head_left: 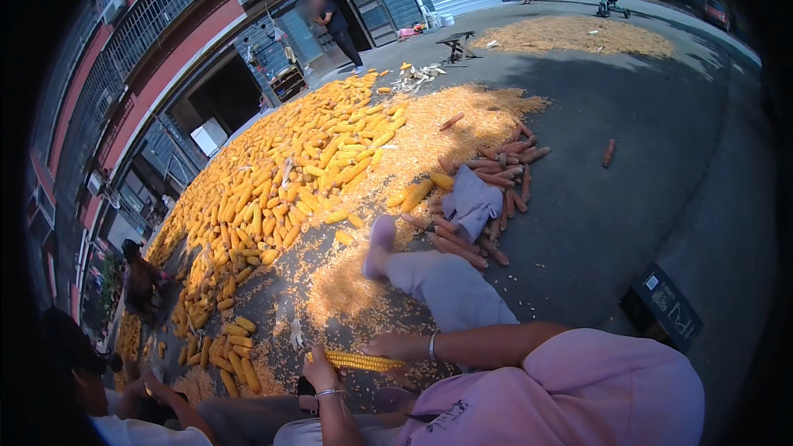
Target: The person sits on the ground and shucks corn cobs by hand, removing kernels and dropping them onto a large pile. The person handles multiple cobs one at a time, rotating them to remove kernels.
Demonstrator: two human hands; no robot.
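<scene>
A yellow ear of corn [361, 361] lies lengthwise between my two hands, low in the view, its kernel rows showing. My left hand [321, 372] is closed around its left end. At the other end, my right hand [386, 347] grips it, fingers partly hidden. Loose kernels [343, 285] cover the ground just beyond my hands. Several whole ears [234, 353] lie in a small group left of my left hand.
A long heap of corn ears [273, 173] stretches toward the building. Stripped reddish cobs [462, 249] lie past my leg, beside a grey cloth [475, 202]. A dark box [661, 306] stands at right. A co-worker [144, 405] sits at left; another person [334, 26] stands far off.
</scene>
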